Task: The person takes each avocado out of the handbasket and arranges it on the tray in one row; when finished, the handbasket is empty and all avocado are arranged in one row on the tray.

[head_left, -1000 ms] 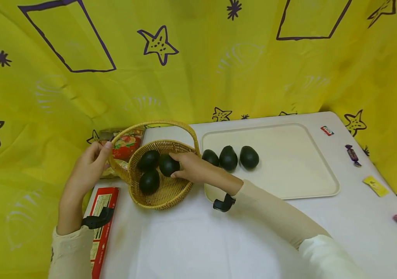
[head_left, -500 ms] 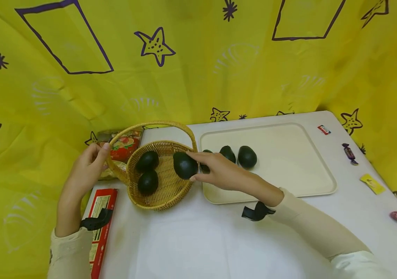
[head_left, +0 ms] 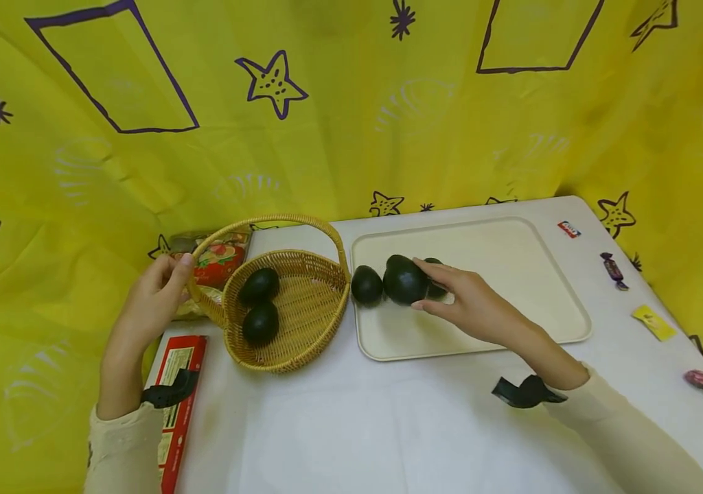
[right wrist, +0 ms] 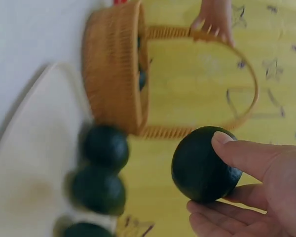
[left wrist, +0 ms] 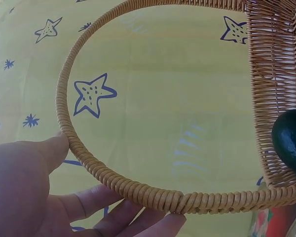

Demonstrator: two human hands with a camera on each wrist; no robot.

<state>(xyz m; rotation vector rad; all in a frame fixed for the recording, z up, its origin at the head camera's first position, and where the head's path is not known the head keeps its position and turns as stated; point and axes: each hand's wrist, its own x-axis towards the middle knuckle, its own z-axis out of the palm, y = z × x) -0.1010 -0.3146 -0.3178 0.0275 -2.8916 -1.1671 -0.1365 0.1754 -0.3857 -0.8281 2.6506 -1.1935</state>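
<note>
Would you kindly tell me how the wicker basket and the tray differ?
The wicker basket is rounded and woven, whereas the tray is rectangular and smooth. The wicker basket has a tall arched handle; the tray shows none. Two avocados lie in the wicker basket, three avocados on the tray. Both rest on the white table.

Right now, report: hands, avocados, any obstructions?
Left hand gripping basket handle. Right hand holding one avocado above tray. Two avocados in basket, three more avocados on tray. No obstruction seen.
</note>
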